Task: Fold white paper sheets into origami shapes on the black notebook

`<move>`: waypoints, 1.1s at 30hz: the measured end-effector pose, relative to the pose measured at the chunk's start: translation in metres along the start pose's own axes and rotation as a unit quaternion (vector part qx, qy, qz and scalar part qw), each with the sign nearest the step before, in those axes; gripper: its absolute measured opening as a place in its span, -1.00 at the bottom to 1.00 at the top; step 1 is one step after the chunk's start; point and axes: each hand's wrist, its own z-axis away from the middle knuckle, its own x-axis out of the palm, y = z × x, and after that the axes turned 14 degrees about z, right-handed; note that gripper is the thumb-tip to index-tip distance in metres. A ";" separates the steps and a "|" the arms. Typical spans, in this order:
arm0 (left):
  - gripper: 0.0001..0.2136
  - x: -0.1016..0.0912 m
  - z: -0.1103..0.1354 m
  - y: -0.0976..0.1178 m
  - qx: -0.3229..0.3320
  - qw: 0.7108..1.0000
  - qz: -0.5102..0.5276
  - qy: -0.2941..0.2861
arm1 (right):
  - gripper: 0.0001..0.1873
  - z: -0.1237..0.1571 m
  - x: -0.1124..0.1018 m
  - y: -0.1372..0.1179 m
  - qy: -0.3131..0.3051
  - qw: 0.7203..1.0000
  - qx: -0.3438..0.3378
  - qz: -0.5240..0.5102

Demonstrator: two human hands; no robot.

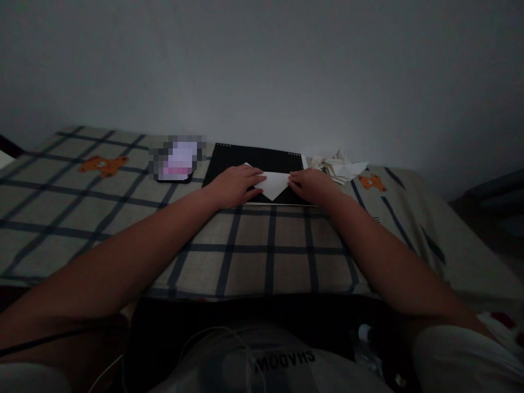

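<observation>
A folded piece of white paper (272, 184) lies on a black spiral-type pad or board (257, 155), with a pointed tip toward me. My left hand (235, 185) rests over the paper's left part, fingers stretched out and the thumb apart. Part of the paper shows behind that hand. At the right end of the paper, my right hand (313, 184) has its fingertips and thumb close together on the corner. The black pad lies on a checked cloth (249, 267), its near edge toward me.
Left of the pad lies a phone (178, 161) with a lit, blurred screen. Crumpled or folded paper pieces (338, 166) are heaped at its right. A grey wall (262, 71) stands behind. Below the table edge, a clear bottle with a white cap (365, 346) is partly visible.
</observation>
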 end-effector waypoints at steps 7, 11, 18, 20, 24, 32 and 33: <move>-0.51 0.004 0.001 -0.004 0.003 1.000 -0.008 0.004 | -0.50 0.002 -0.010 -0.003 -0.048 0.992 0.105 0.051; -0.53 0.006 0.002 -0.003 0.001 1.000 -0.009 0.009 | -0.55 0.003 -0.006 -0.006 0.049 0.996 0.078 -0.010; -0.53 0.004 0.002 0.000 0.044 0.998 0.014 0.039 | -0.52 -0.001 0.016 -0.020 0.150 0.980 -0.044 -0.120; -0.53 0.001 0.003 0.001 0.060 0.996 0.026 0.055 | -0.52 -0.002 0.021 -0.019 0.140 0.981 -0.040 -0.125; -0.49 -0.006 0.005 0.002 0.033 0.995 0.042 0.088 | -0.53 -0.003 0.027 -0.010 0.131 0.978 -0.045 -0.154; -0.42 -0.007 0.006 -0.003 -0.006 0.996 0.064 0.060 | -0.48 -0.007 0.034 0.006 0.153 0.963 -0.113 -0.189; -0.43 -0.007 0.006 -0.003 0.002 0.996 0.069 0.064 | -0.45 -0.007 0.034 0.006 0.156 0.963 -0.117 -0.188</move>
